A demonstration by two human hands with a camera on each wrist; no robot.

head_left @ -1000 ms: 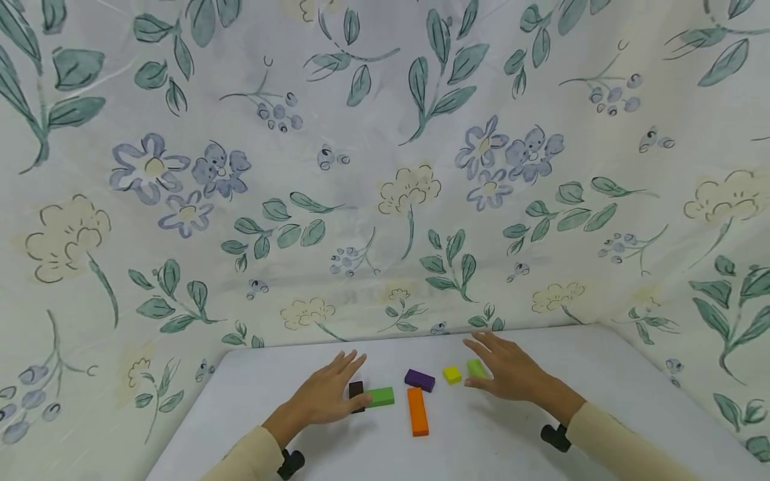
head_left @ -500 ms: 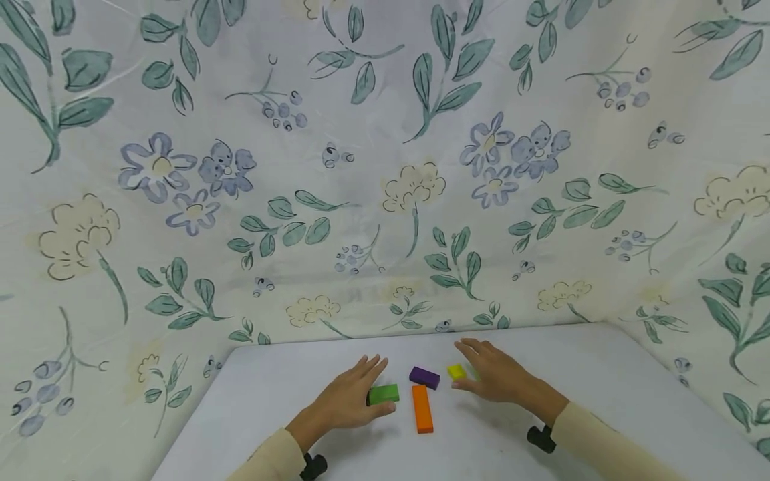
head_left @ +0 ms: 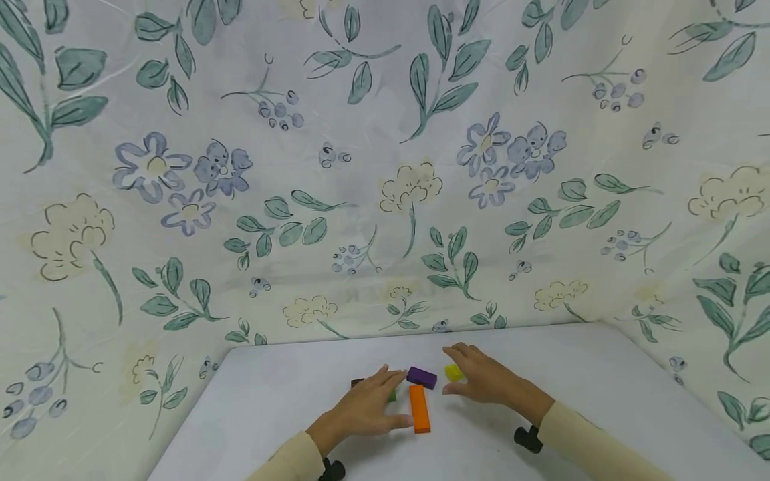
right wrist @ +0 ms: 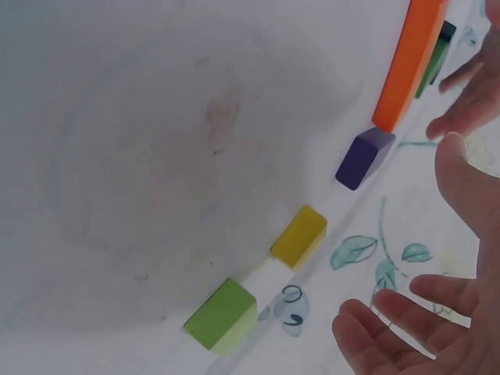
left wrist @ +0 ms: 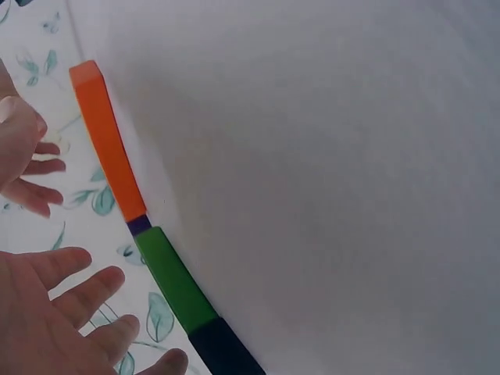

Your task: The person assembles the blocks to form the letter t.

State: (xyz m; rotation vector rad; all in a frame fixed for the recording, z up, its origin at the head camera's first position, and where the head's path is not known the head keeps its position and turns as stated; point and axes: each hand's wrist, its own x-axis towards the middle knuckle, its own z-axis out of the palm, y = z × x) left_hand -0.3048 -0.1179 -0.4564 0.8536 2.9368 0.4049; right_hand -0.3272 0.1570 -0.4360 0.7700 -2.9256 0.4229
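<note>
six blocks: two green, one orange, one purple, one yellow, one dark; one table.

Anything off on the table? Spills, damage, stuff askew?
Yes: a faint brownish smudge on the white tabletop, right wrist view. It breaks up the pale surface; could be a stain or dirt, can't tell. Orange block and purple block show no visible damage.
</note>
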